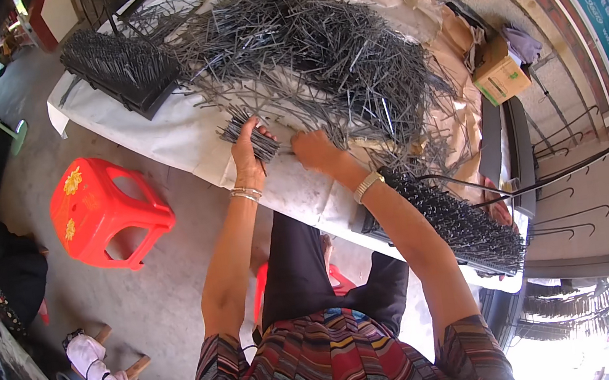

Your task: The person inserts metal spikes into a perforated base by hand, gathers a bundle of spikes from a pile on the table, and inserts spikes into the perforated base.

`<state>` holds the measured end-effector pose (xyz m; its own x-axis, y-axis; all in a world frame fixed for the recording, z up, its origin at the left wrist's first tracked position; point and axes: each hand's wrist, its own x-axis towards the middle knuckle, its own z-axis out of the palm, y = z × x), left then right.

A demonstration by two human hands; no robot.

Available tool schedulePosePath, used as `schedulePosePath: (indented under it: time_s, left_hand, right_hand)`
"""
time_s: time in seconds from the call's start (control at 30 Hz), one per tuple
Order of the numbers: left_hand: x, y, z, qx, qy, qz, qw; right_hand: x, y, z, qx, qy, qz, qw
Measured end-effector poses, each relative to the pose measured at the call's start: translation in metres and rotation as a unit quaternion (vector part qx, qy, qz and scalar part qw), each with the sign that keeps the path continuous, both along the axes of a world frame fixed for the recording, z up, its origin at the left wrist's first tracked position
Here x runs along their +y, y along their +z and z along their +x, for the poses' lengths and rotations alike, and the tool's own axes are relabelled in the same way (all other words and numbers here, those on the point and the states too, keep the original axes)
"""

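A bundle of short, thin dark-grey rods point(264, 147) is gripped in my left hand point(245, 148), its thumb and fingers wrapped round the middle. The rods lie roughly side by side, their ends sticking out on both sides of the hand. Just to the right, my right hand point(319, 151) is closed, fingertips pointing toward the bundle. Whatever those fingers hold, if anything, is too small to make out. Beyond both hands spreads a large loose pile of the same rods point(317, 50), with some scattered near my fingers.
Pale sheeting point(158, 128) covers the table. A black tray packed with rods point(121, 72) stands at the far left; another dense row of rods point(463, 223) lies by my right forearm. A red stool point(96, 213) is on the floor at left, a cardboard box point(498, 72) at right.
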<state>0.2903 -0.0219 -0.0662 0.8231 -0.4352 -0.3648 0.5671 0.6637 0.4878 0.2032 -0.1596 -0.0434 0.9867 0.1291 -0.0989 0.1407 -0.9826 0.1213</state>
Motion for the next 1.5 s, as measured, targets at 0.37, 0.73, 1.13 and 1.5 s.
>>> schedulePosePath:
  time_s: [0.37, 0.73, 1.13, 1.5]
  left_hand:
    - [-0.021, -0.014, -0.021, 0.028, -0.139, -0.094, 0.985]
    - [-0.039, 0.018, -0.033, 0.094, -0.098, -0.082, 0.987]
    - [-0.031, 0.015, -0.036, 0.034, -0.123, -0.096, 0.987]
    - [-0.026, -0.016, -0.058, -0.313, -0.019, 0.256, 0.915]
  right_hand:
    - [-0.031, 0.058, 0.03, 0.006, -0.156, 0.435, 0.887]
    - [0.026, 0.099, -0.067, -0.172, -0.005, 0.277, 0.945]
    - [0.069, 0.106, -0.137, -0.364, 0.019, 0.306, 0.879]
    - [0.019, 0.11, -0.255, -0.478, -0.386, 0.381, 0.691]
